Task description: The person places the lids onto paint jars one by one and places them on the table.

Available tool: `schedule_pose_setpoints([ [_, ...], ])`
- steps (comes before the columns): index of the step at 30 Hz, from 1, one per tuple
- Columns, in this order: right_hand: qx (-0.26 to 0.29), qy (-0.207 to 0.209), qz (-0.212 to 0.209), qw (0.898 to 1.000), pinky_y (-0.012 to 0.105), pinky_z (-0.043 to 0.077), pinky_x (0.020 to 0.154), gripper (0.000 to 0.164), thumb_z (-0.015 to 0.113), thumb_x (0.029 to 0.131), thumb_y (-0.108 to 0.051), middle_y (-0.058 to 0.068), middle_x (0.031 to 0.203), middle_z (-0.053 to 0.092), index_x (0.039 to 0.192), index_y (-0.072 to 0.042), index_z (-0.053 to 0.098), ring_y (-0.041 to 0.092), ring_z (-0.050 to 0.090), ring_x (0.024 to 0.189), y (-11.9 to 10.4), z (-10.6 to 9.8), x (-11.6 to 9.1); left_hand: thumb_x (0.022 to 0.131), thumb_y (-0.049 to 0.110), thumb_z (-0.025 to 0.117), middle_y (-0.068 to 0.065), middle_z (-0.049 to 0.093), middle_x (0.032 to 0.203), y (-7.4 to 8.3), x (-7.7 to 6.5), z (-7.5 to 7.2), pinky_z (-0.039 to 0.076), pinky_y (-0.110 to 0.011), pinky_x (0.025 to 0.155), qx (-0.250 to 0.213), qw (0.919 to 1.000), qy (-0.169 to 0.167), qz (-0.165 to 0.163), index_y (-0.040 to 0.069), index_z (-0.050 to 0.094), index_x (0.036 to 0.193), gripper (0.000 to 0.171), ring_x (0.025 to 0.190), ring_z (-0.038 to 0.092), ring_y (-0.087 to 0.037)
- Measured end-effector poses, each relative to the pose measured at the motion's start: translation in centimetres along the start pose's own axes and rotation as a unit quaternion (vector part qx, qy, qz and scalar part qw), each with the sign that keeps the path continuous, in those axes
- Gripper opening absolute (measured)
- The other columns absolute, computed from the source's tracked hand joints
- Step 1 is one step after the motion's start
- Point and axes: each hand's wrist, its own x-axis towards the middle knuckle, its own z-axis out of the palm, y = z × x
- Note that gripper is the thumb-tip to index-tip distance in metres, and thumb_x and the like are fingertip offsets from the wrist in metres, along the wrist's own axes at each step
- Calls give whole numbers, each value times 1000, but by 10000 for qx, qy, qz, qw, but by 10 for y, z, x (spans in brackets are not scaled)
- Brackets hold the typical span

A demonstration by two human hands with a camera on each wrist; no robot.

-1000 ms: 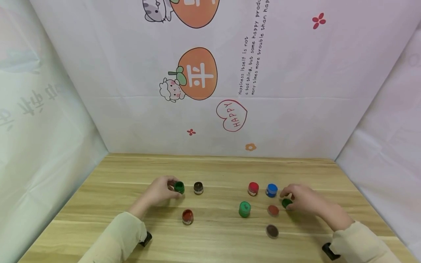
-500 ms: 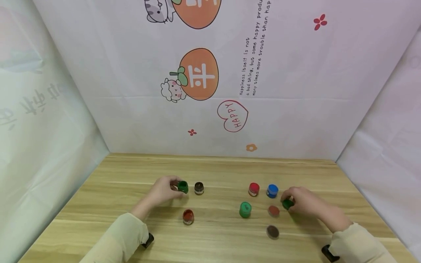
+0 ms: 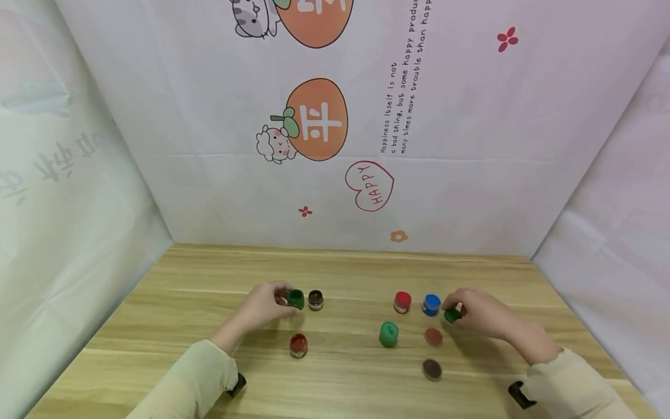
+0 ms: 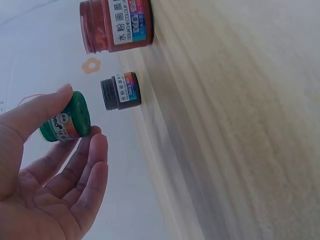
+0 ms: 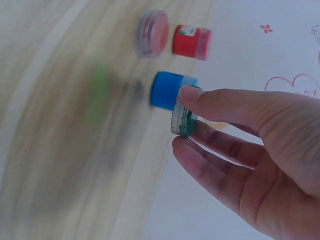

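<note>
Between thumb and fingers my left hand (image 3: 265, 306) grips an uncapped dark green paint jar (image 3: 296, 298); in the left wrist view the green jar (image 4: 68, 120) is tilted and clear of the tabletop. Just right of it stands an open dark brown paint jar (image 3: 316, 299), and nearer me an open red-brown paint jar (image 3: 298, 345). My right hand (image 3: 481, 312) pinches a green jar lid (image 3: 452, 315) by its rim. That lid (image 5: 183, 118) is held above the table, near a capped blue paint jar (image 3: 431, 304).
A red paint jar (image 3: 402, 301) and a lighter green one (image 3: 388, 334) stand capped at centre right. Loose on the wooden table (image 3: 345, 387) lie a red-brown lid (image 3: 433, 336) and a dark brown lid (image 3: 431, 369). A printed white sheet (image 3: 220, 192) rises behind.
My left hand has carried the green jar right, close to the dark brown jar. My right hand has lifted the green lid slightly off the table, toward the blue jar.
</note>
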Motion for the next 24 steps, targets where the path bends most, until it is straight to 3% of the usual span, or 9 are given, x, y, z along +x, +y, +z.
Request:
schedule_pose_setpoints([
  [11,-345,-142,-355,9987,27,49,63,26,72,74,0,-1,90,59,99,-6,69,16,57,76,-31,-10,10,74,16,79,1,62,87,5,1,4,50,-28,66,31,9999,-13,108,5,64,107,38,76,59,-15],
  [18,-234,-1,-784,9966,25,49,63,26,75,75,-4,-1,92,60,99,-7,69,14,58,78,-46,-21,11,75,16,79,2,62,87,13,4,12,50,-28,67,36,9998,-104,179,8,64,105,34,77,58,-13],
  [24,-227,-12,-897,9957,24,50,64,27,75,76,-6,1,97,60,101,-8,68,13,58,79,-57,-27,12,71,15,82,1,62,87,21,9,21,50,-28,68,-92,9992,-138,371,7,64,102,36,75,59,-12],
])
